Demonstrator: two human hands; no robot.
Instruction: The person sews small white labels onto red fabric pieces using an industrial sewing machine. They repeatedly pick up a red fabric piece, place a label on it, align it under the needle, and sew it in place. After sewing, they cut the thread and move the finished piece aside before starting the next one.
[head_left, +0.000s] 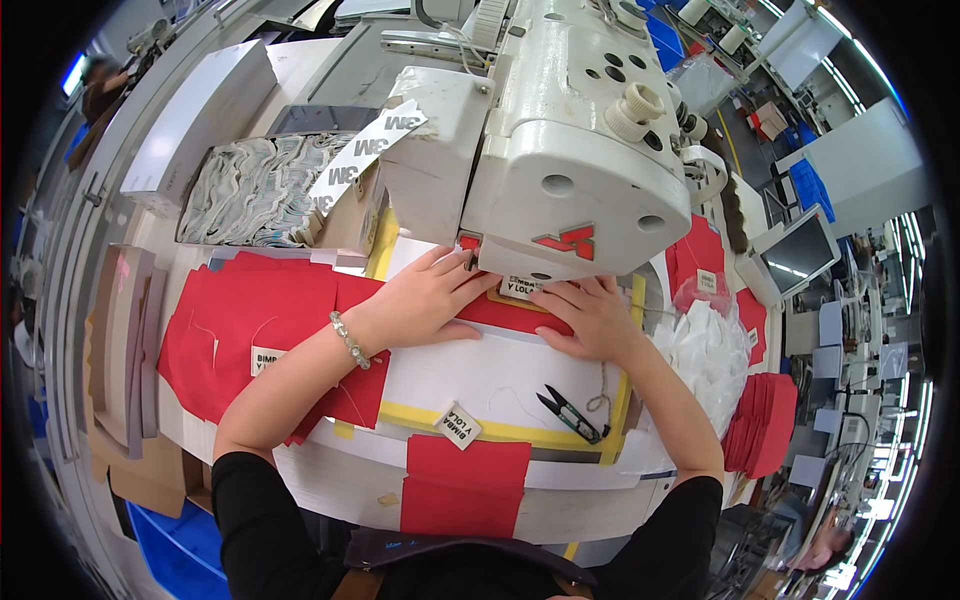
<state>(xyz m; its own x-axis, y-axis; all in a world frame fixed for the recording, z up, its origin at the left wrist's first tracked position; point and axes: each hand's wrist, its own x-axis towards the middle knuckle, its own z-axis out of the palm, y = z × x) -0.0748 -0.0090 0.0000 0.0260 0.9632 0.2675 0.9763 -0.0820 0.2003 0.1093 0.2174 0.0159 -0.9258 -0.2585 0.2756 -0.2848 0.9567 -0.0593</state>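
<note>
My left hand (425,300) lies flat on a red cloth piece (500,312) that sits under the front of the big white sewing machine (560,150). The fingers (470,285) of that hand are stretched out and a little apart, and they press the cloth down close to the needle spot. They are not clamped on anything. My right hand (592,318) lies flat on the same red cloth, just to the right, with its fingers (560,296) close together and pointing at the machine. It holds nothing either, it only presses. Between my two hands there is a small white label (522,288) on the cloth, right under the machine. I wear a bead bracelet (350,340) on my left wrist. The cloth rests on a white board with yellow tape along its edges (500,432) on the counter (330,470). Near my right arm lies a pair of small black thread snips (572,414). Another small white label (458,424) lies on the yellow tape in front of me. A red square of cloth (465,488) hangs over the near edge of the counter. To my left there is a pile of red cloth pieces (250,325). To my right there is a bag of white cloth bits (705,350) and a stack of red pieces (765,425). Behind the red pile sits a box of wavy folded cloth (260,190).
</note>
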